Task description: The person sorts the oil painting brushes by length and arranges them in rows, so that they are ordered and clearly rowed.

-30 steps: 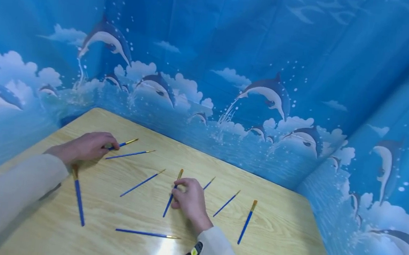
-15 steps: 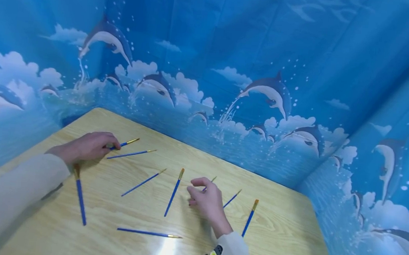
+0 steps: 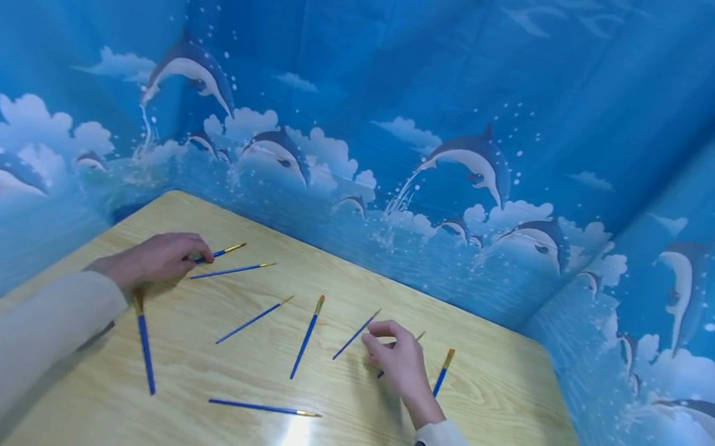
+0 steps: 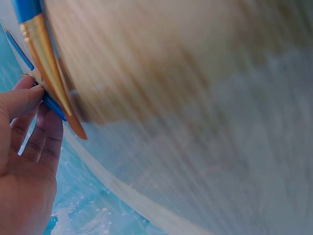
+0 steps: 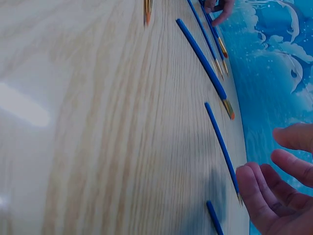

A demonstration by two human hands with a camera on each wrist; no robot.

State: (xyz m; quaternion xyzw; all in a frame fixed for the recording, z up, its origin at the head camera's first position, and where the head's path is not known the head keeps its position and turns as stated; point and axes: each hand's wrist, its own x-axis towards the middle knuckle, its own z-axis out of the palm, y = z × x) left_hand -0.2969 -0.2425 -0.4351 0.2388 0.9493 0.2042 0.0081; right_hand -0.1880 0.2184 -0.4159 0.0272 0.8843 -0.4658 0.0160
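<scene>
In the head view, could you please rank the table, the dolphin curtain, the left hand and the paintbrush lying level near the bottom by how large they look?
1. Dolphin curtain
2. Table
3. Left hand
4. Paintbrush, long but very thin

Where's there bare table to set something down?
The table is bare from the rightmost brush to the right edge; another patch lies between the crosswise brush and the slanted brush beyond. Crowded: at the left hand, where the pinched brush lies beside a thin brush, and around the right hand, amid brushes.
</scene>
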